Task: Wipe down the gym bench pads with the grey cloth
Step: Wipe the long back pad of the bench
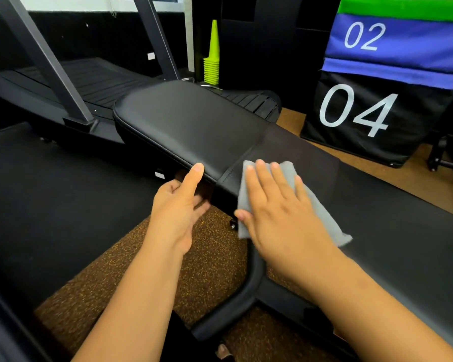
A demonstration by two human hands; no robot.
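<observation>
Right hand (275, 205), at centre frame, lies flat with fingers straight and spread on the grey rectangular cloth (293, 202), pressing it onto the long black padded bench pad (377, 218) just right of the seam. Cloth is creased; its corners stick out beyond the palm. Left hand (179, 205), lower centre-left, is open, thumb on the wider black seat pad (188, 118) edge, fingers underneath
</observation>
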